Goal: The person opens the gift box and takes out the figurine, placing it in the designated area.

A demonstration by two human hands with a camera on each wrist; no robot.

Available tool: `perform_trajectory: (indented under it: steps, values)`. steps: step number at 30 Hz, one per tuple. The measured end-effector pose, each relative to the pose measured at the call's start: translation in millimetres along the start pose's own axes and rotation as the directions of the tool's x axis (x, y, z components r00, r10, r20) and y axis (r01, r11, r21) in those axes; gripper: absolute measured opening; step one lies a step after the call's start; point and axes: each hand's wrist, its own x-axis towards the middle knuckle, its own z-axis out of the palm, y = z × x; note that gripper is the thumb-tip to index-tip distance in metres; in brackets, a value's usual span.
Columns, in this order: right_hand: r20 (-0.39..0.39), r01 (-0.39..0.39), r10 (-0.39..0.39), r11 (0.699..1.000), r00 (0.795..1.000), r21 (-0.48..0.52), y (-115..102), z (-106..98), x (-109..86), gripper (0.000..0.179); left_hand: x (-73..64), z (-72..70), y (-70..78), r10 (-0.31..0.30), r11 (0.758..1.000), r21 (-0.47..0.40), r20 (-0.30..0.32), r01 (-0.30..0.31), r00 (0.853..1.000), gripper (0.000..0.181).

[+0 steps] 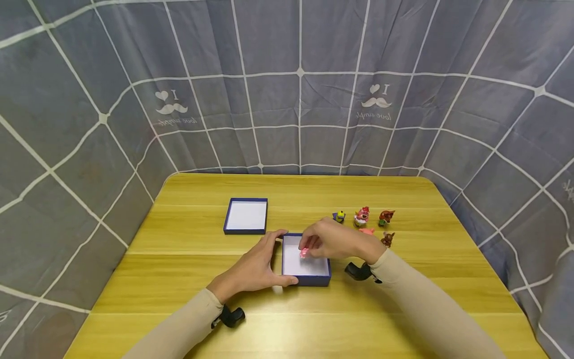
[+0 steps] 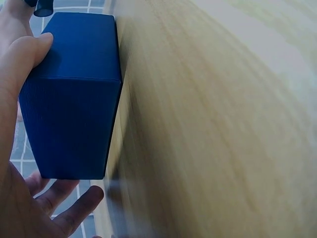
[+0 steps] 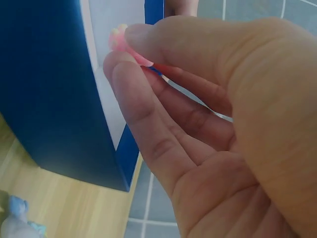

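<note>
An open dark blue box (image 1: 309, 280) with a white inside stands on the table. My left hand (image 1: 255, 269) holds it from the left, thumb at the near side and fingers toward the far corner. In the left wrist view the thumb lies on one wall of the box (image 2: 74, 124). My right hand (image 1: 332, 239) pinches a small pink figurine (image 1: 304, 253) between thumb and fingertips, over the box's interior. The right wrist view shows pale yellowish bits on this figurine (image 3: 118, 39); the fingers hide much of it. Whether it touches the box floor, I cannot tell.
A shallow blue-rimmed box lid (image 1: 245, 232) lies inside up, behind and left of the box. Right of the box stand several figurines: a blue-yellow one (image 1: 339, 216), a pink-red one (image 1: 361, 217), two brown ones and a pink one (image 1: 366, 231) partly behind my right hand.
</note>
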Motion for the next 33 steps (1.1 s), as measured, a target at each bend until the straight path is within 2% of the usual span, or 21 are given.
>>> perform_trajectory:
  steps: [21,33]
  values:
    - [-0.131,0.024,-0.029,0.999,0.991,-0.044,11,-5,-29.5,0.01,1.6,3.1,-1.3,0.0,1.0,0.004,-0.012,0.0,1.0,0.123]
    - [-0.183,-0.025,0.017,0.999,0.983,-0.042,13,-6,-43.7,0.015,1.0,2.2,-1.7,-0.005,1.0,0.005,0.0,0.005,1.0,0.124]
